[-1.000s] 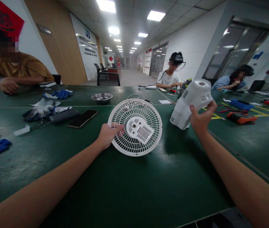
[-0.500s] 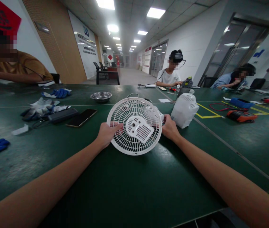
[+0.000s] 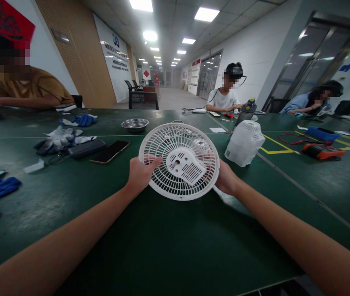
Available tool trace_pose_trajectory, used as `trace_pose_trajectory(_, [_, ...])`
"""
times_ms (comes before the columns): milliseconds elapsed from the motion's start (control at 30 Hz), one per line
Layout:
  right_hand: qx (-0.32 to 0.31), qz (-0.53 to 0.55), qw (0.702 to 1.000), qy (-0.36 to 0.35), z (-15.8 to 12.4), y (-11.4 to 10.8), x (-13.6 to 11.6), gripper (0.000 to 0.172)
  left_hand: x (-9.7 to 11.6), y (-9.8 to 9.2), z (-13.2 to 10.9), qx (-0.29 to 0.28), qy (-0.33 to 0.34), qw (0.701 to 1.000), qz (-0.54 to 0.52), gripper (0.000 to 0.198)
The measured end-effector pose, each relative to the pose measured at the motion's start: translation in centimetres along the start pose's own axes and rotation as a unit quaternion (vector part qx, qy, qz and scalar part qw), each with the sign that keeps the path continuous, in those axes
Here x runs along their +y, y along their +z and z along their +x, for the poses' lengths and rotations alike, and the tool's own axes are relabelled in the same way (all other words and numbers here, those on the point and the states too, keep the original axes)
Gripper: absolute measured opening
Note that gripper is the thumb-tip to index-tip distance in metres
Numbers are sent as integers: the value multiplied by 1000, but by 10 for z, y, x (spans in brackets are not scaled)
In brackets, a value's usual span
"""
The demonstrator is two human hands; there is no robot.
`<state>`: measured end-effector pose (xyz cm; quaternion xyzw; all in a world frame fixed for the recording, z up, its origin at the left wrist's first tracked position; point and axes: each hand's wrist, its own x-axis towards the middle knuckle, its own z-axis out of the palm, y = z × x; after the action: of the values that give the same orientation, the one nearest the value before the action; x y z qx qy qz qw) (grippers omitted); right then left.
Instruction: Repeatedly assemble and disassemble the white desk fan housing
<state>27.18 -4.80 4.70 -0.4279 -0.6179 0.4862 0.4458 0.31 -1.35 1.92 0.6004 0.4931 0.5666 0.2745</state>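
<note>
A round white fan grille [image 3: 179, 160] is held tilted above the green table [image 3: 168, 238], between both hands. My left hand [image 3: 140, 174] grips its left rim, thumb on the front. My right hand [image 3: 228, 181] holds the right rim from behind, its fingers partly hidden by the grille. A white fan motor housing [image 3: 244, 142] stands on the table just right of the grille, apart from both hands.
A black phone [image 3: 110, 151], a dark box [image 3: 86, 149], blue and white gloves [image 3: 60, 137] and a steel bowl [image 3: 134, 123] lie to the left and behind. An orange tool [image 3: 323, 151] lies to the right. Other people sit at the far edges.
My right hand set the motor housing down on the table, then moved to the grille's right rim. The grille has been lifted slightly and now sits between both hands.
</note>
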Motion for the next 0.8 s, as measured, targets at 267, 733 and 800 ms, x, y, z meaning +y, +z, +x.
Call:
trace_pose_trajectory(267, [9, 42, 999, -20, -8, 29, 5, 52, -2, -2, 3, -12, 17, 1000, 2, 22])
trace_pose_trajectory(733, [126, -67, 983, -118, -12, 0, 1, 70, -21, -10, 19, -145, -210, 932, -256, 54])
trace_pose_trajectory(800, [107, -120, 978, -129, -15, 3, 3, 70, -17, -11, 18, -164, -242, 911, -290, 58])
